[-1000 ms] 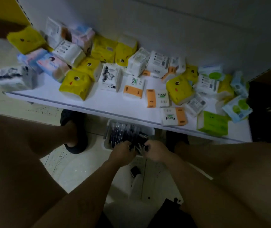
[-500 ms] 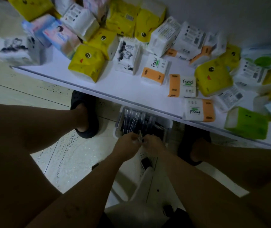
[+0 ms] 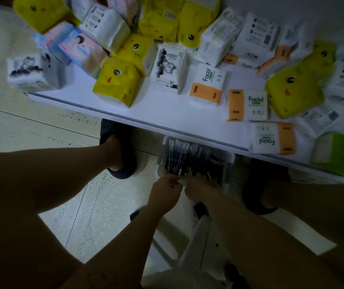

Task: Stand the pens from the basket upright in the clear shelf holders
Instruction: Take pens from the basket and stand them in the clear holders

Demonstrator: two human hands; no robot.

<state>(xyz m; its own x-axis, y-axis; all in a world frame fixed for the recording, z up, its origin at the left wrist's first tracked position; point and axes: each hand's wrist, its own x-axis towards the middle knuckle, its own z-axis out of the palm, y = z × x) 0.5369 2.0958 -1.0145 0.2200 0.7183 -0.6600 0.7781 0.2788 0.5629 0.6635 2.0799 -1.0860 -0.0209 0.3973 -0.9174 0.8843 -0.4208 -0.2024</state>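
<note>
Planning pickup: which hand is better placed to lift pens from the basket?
Right, probably: the right hand reaches over the pens inside the basket; the left hand sits at its rim.

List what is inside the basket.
Dark pens lie packed in the basket. The shelf covers its far end; the left hand and right hand hide its near end.

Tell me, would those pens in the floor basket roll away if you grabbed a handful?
Probably stiff and light: the pens are thin, straight sticks. Being slim and lying loose in the basket, they likely slip from a bunch and roll.
</note>
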